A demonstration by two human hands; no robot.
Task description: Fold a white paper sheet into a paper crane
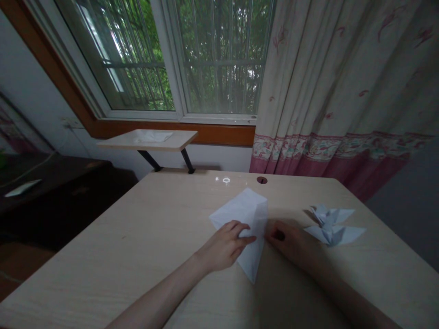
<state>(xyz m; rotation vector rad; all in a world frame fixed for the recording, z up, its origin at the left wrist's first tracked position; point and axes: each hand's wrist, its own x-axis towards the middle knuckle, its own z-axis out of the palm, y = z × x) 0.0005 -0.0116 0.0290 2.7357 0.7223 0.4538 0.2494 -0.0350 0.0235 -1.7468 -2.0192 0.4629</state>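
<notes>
A white sheet of paper, folded into a pointed kite-like shape, lies on the desk in front of me. My left hand rests on it, fingers and thumb apart and lying over its lower middle. At the paper's right edge is my right hand, its fingers curled and thumb and index tip drawn together. Whether those fingertips pinch the edge or only touch it is hidden. Two folded paper cranes with spread wings sit close together just right of my right hand.
The light wood desk has a round cable hole near its back edge. A small raised shelf at the back left carries some white paper. Behind are a barred window and a floral curtain. A dark cabinet stands left.
</notes>
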